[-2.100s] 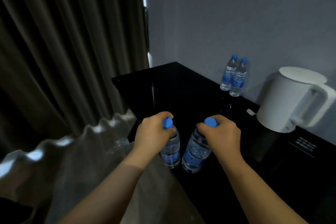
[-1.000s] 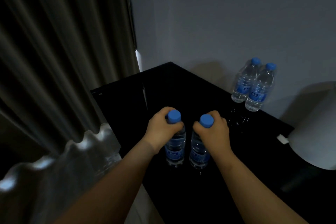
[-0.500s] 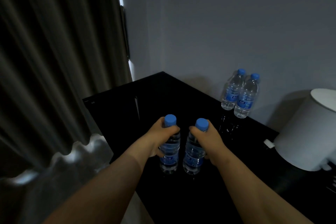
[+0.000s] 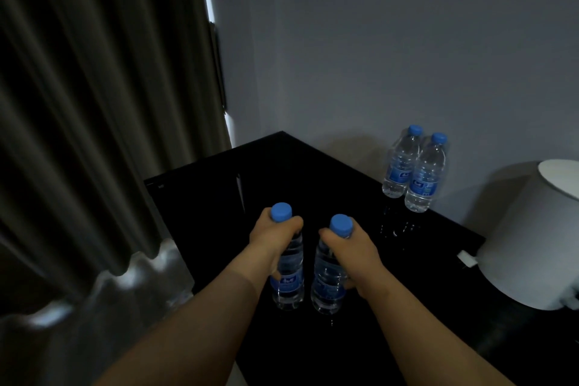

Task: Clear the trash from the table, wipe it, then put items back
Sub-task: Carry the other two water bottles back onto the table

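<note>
— What stage is this?
— Put-back stage, by my judgement; the black table (image 4: pixel 216 188) shows no trash; the white kettle (image 4: pixel 526 244) sits at its right end; a pair of bottles (image 4: pixel 402 166) stands against the wall (image 4: pixel 407 41), the two touching each other.
— And the hands?
— The left hand (image 4: pixel 270 239) is wrapped round the neck of the left bottle (image 4: pixel 289 280); the right hand (image 4: pixel 355 249) likewise grips the right bottle (image 4: pixel 327 287); both bottles are upright, just beside each other, over the table's near middle; whether their bases touch it, I cannot tell.
— Next move?
— Probably carry both back beside the wall pair; keep them upright; set down without knocking the standing two; then release.
— Changed from two seconds ago?
— Palms then covered the tops; now the blue caps (image 4: pixel 281 212) stand clear above the fingers; the right bottle, then tilted, is straight.
</note>
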`<state>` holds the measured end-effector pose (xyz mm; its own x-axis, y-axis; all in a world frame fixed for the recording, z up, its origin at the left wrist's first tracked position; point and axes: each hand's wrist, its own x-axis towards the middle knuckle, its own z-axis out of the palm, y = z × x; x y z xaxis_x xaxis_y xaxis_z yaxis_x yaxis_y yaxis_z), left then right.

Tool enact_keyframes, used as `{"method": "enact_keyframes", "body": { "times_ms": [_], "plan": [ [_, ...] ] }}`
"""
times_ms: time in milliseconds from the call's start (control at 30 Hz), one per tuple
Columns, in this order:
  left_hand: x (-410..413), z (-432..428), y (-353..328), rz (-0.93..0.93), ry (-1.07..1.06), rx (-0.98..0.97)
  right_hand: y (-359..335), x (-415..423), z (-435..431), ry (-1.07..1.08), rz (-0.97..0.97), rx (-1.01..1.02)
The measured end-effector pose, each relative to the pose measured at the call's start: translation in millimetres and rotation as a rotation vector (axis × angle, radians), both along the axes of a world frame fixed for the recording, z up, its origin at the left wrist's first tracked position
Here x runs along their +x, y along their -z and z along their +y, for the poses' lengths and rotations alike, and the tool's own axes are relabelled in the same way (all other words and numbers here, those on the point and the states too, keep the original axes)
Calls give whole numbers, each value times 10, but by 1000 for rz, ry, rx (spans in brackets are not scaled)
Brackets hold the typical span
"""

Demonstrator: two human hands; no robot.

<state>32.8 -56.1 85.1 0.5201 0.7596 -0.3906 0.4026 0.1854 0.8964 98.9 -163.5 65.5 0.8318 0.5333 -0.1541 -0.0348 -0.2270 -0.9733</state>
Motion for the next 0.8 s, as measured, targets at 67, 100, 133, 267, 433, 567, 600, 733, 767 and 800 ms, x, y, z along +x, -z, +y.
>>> {"method": "enact_keyframes", "body": {
  "times_ms": [67, 100, 133, 267, 433, 567, 600, 733, 767, 800],
  "plan": [
    [31, 6, 24, -18, -32, 41, -19, 17, 23, 6, -16, -3],
    [41, 16, 41, -23, -35, 68, -22, 24, 44, 11, -23, -2],
    [44, 35, 61, -29, -38, 83, -24, 28, 64, 16, -26, -2],
    [26, 194, 160, -83, -23, 74, -23, 30, 128, 41, -15, -5],
    [44, 545, 166, -132, -34, -63, -65, 88, 265, 31, -8, -9],
    [141, 909, 106, -106, 98, -58, -109, 174, 581, 66, -56, -29],
    [176, 1026, 96, -99, 133, -53, -115, 199, 687, 82, -63, -38],
    [336, 1578, 3, -71, 210, -101, -150, 311, 1139, 162, -87, -82],
    [380, 1694, -19, -65, 228, -102, -158, 339, 1241, 187, -86, -80],
    [436, 1806, -32, -68, 245, -92, -170, 369, 1337, 218, -87, -74]
  ]
}}
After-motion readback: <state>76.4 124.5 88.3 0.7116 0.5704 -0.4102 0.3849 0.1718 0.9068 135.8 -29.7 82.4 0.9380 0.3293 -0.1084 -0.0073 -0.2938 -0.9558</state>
